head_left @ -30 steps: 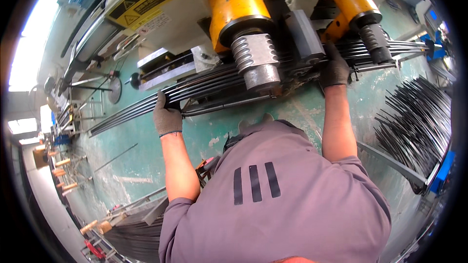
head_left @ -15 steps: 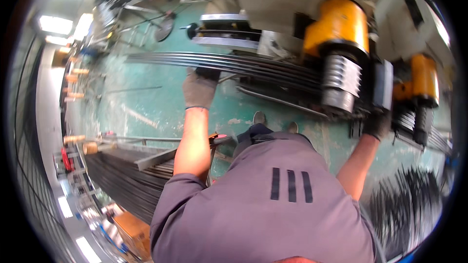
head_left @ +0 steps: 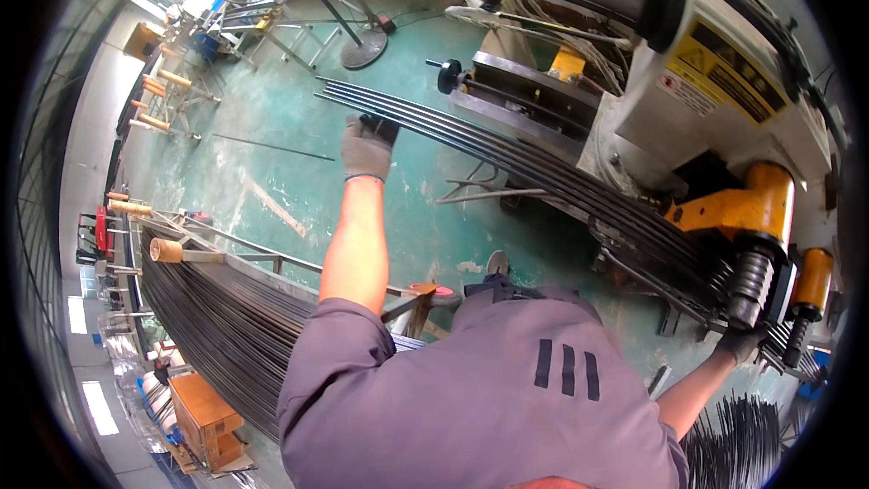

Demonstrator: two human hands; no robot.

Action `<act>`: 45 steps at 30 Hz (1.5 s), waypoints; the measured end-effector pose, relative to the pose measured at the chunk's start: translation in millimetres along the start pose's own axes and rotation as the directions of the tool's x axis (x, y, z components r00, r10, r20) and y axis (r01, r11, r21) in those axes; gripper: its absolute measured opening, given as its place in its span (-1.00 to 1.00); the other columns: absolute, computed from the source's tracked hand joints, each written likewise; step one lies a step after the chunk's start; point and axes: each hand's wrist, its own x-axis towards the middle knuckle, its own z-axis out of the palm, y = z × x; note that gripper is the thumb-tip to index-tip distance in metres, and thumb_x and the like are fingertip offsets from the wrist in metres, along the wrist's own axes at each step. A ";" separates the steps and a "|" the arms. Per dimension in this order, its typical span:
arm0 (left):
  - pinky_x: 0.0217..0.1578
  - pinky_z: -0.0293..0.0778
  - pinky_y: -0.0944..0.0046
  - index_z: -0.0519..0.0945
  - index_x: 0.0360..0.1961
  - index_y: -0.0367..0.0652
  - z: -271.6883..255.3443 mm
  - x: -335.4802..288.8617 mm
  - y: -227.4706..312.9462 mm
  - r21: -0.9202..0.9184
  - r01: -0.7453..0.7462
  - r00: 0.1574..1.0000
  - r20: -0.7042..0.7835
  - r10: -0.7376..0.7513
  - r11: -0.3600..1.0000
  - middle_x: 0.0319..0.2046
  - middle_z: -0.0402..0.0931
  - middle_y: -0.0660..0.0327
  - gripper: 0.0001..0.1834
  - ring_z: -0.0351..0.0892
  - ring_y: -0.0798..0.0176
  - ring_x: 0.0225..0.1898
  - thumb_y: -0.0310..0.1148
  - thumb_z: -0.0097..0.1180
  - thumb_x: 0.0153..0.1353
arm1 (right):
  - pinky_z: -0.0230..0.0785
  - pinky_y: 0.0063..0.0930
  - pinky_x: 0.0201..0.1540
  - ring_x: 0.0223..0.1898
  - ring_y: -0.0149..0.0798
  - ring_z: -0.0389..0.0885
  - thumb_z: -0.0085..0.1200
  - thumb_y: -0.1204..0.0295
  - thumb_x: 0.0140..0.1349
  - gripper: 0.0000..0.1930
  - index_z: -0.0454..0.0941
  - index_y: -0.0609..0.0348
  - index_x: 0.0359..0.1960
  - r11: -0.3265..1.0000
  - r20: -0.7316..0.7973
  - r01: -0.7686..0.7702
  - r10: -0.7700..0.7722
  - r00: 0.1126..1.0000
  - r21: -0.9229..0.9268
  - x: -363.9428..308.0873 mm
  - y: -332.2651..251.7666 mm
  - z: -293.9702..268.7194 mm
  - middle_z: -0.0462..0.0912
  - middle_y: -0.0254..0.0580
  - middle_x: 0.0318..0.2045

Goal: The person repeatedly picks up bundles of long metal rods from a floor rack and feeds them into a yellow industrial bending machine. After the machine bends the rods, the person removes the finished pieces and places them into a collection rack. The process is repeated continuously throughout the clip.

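Several long dark metal rods lie side by side, running from the left middle into the machine at the right. My left hand, in a grey glove with dark fingers, closes round them from below near their far left ends. In a dark glove, my right hand is low at the machine, just under a ribbed metal cylinder topped by an orange housing. Its fingers are mostly hidden, and I cannot make out what they touch.
Behind me at left, a rack holds a big bundle of dark rods. More rods stand upright in a bunch at lower right. A wooden box is at lower left. A round stand base and one loose rod rest on the floor.
The view has swung left, so the machine now appears farther right and lower. The rods now slant down to the right. My left hand stays on them; my right hand remains by the machine.
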 end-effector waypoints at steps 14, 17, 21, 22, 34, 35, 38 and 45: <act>-0.13 0.56 -0.02 0.40 0.03 -0.24 -18.7 135.6 107.8 0.363 -0.108 0.990 -0.047 0.134 0.926 -0.20 0.54 0.02 -0.54 0.58 0.01 -0.19 -0.02 -0.10 0.42 | 0.14 -0.36 0.24 0.19 -0.45 0.33 -0.30 -0.02 0.44 -0.49 0.40 0.00 0.21 0.431 0.297 0.674 -0.663 0.687 -0.599 -107.8 -41.7 235.5 0.40 -0.39 0.27; -0.09 0.58 -0.02 0.44 0.04 -0.24 -18.3 134.5 116.5 0.471 -0.151 0.988 0.073 0.133 0.869 -0.16 0.57 0.02 -0.59 0.60 0.04 -0.15 -0.11 -0.16 0.46 | 0.19 -0.42 0.02 -0.06 -0.45 0.34 -0.25 -0.03 0.43 -0.52 0.45 -0.01 0.15 0.131 0.411 0.645 -0.672 0.616 -0.753 -106.5 -52.1 263.0 0.50 -0.41 0.09; -0.06 0.59 -0.09 0.41 0.14 -0.24 -41.6 108.4 121.1 0.501 -0.051 0.993 0.114 -0.007 0.864 -0.06 0.56 0.02 -0.56 0.60 0.02 -0.06 -0.12 -0.23 0.48 | 0.25 -0.51 -0.27 -0.39 -0.46 0.35 -0.19 -0.05 0.42 -0.54 0.50 -0.02 0.07 -0.760 0.517 -0.372 -0.640 0.568 -0.533 -54.6 -31.1 344.0 0.63 -0.44 -0.16; -0.05 0.59 -0.09 0.41 0.14 -0.24 -41.7 119.8 105.4 0.496 0.017 0.988 0.123 -0.089 0.868 -0.04 0.56 0.01 -0.55 0.60 0.01 -0.04 -0.11 -0.23 0.48 | 0.27 -0.53 -0.34 -0.47 -0.47 0.35 -0.17 -0.05 0.42 -0.55 0.52 -0.02 0.05 -0.786 0.537 -0.488 -0.617 0.576 -0.380 -53.0 2.5 372.2 0.67 -0.45 -0.22; 0.09 0.42 -0.11 0.36 0.28 0.11 -43.6 108.1 130.0 0.722 0.112 0.911 0.199 -0.360 0.683 0.23 0.38 0.24 -0.52 0.45 -0.03 0.16 0.01 -0.21 0.43 | -0.14 0.12 0.41 0.37 -0.12 0.28 -0.27 0.31 0.40 -0.55 0.42 0.11 0.26 0.449 0.383 0.699 -0.607 0.696 -0.557 -132.9 -74.8 124.6 0.37 -0.18 0.33; 0.08 0.46 -0.13 0.35 0.26 -0.02 -33.5 101.4 125.6 0.739 0.074 0.936 0.181 -0.303 0.670 0.19 0.40 0.13 -0.50 0.45 -0.06 0.18 0.02 -0.24 0.45 | -0.16 0.13 0.41 0.36 -0.15 0.30 -0.22 0.31 0.39 -0.56 0.42 0.04 0.26 0.432 0.402 0.707 -0.604 0.688 -0.560 -132.0 -74.5 125.8 0.42 -0.22 0.29; 0.17 0.40 -0.16 0.38 0.25 -0.12 -25.4 95.8 128.3 0.669 0.087 0.979 0.080 -0.189 0.738 0.22 0.39 0.02 -0.45 0.42 -0.05 0.19 0.02 -0.36 0.49 | 0.23 -0.18 -0.05 -0.14 -0.29 0.48 -0.18 0.15 0.41 -0.77 0.51 -0.12 -0.20 -0.497 0.391 -0.022 -0.709 0.588 -0.868 -111.4 -51.9 188.0 0.54 -0.37 -0.31; 0.28 0.21 -0.26 0.38 0.16 -0.29 -36.4 55.6 89.3 0.358 0.023 0.999 -0.051 -0.005 0.933 0.21 0.35 -0.11 -0.38 0.29 -0.20 0.25 0.09 -0.23 0.42 | 0.00 -0.42 -0.68 -0.73 -0.34 0.17 -0.08 0.11 0.41 -0.67 0.35 -0.19 -0.57 -0.605 0.600 -0.677 -0.376 0.706 0.418 -105.9 -78.3 179.4 0.16 -0.44 -0.73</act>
